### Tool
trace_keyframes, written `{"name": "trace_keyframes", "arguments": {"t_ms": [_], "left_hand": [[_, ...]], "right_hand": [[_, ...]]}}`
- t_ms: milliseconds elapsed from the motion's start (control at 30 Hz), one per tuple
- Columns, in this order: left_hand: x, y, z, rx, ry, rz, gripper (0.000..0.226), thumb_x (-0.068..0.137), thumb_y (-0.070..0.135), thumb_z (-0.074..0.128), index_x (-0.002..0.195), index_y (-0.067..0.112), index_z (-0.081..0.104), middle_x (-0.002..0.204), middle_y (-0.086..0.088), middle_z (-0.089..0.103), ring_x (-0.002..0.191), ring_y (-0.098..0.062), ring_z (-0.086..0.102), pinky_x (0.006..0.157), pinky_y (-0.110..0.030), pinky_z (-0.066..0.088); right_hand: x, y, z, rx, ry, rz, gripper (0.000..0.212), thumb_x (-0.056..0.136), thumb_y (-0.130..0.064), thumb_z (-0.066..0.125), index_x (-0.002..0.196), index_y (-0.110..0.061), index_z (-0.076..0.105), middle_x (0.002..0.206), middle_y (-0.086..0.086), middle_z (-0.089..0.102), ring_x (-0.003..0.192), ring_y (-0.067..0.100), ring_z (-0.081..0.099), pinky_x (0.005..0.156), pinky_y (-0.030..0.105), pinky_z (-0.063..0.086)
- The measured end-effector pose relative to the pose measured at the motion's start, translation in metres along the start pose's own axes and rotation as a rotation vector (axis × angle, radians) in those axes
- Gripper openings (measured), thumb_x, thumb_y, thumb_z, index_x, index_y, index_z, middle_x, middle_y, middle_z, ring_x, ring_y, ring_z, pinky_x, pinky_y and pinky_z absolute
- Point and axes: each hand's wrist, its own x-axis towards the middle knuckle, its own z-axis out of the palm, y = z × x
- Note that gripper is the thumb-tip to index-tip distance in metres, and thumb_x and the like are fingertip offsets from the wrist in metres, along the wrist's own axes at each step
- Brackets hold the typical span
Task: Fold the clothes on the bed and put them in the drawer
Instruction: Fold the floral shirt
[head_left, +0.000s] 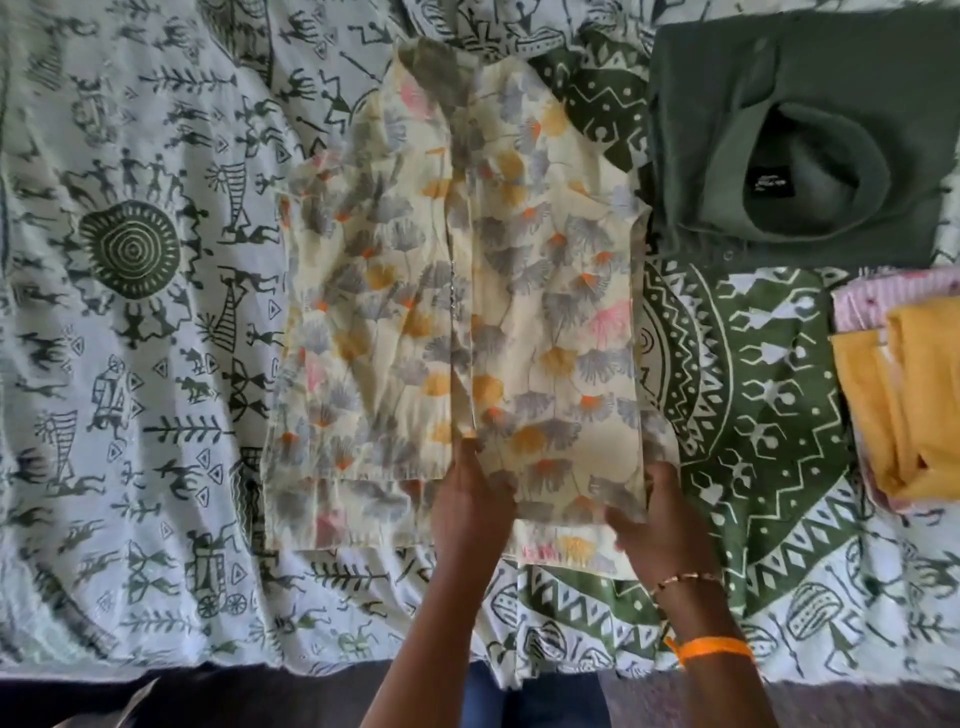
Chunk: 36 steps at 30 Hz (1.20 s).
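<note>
A cream floral garment lies lengthwise on the bed, its right half folded over toward the middle. My left hand rests on its near hem at the centre fold, fingers pinching the cloth edge. At the near right corner of that folded layer, my right hand grips the fabric. A folded dark green sweater lies at the far right. Nearer, at the right edge, sits a folded yellow garment on top of a pink striped one.
The bed is covered by a white sheet with green tribal figures and a large green round motif on the right. The bed's near edge runs along the bottom, with dark floor below it.
</note>
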Motion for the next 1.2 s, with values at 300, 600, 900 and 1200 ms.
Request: {"name": "trace_keyframes", "arguments": {"t_ms": [300,600,900,1200], "left_hand": [[0.046,-0.036,-0.021,0.391,0.270,0.256,0.048,0.076,0.036,0.063,0.117,0.013,0.051,0.110,-0.007,0.050,0.099,-0.026,0.047,0.084,-0.037,0.043],[0.037,-0.058,-0.036,0.210,0.249,0.398,0.027,0.047,-0.002,0.065,0.068,0.010,0.053,0.063,-0.004,0.052,0.051,-0.024,0.052,0.040,-0.026,0.043],[0.096,-0.037,-0.054,0.348,0.376,0.443,0.057,0.091,0.045,0.034,0.144,0.025,0.032,0.152,-0.007,0.030,0.141,-0.030,0.023,0.116,-0.046,0.000],[0.122,-0.080,-0.061,-0.006,0.578,-0.030,0.067,0.091,0.051,0.013,0.151,0.020,0.011,0.159,-0.003,0.000,0.146,-0.018,-0.003,0.117,-0.041,-0.006]], "right_hand": [[0.051,-0.100,0.033,-0.226,0.258,-0.648,0.030,0.077,-0.009,0.065,0.107,-0.007,0.060,0.112,0.013,0.058,0.107,0.034,0.051,0.087,0.038,0.042],[0.112,-0.118,0.088,-0.512,0.133,-0.720,0.067,0.083,-0.045,0.049,0.143,-0.020,0.033,0.154,0.006,0.022,0.142,0.034,0.018,0.113,0.056,0.014],[0.154,-0.216,0.096,-0.563,0.321,-1.085,0.063,0.087,-0.034,0.042,0.146,-0.030,0.023,0.156,0.004,0.019,0.143,0.032,0.011,0.110,0.061,0.007],[0.224,-0.273,0.102,-0.837,0.229,-0.841,0.056,0.095,-0.032,0.035,0.148,-0.030,0.017,0.158,-0.003,0.006,0.146,0.024,0.003,0.113,0.058,-0.002]]}}
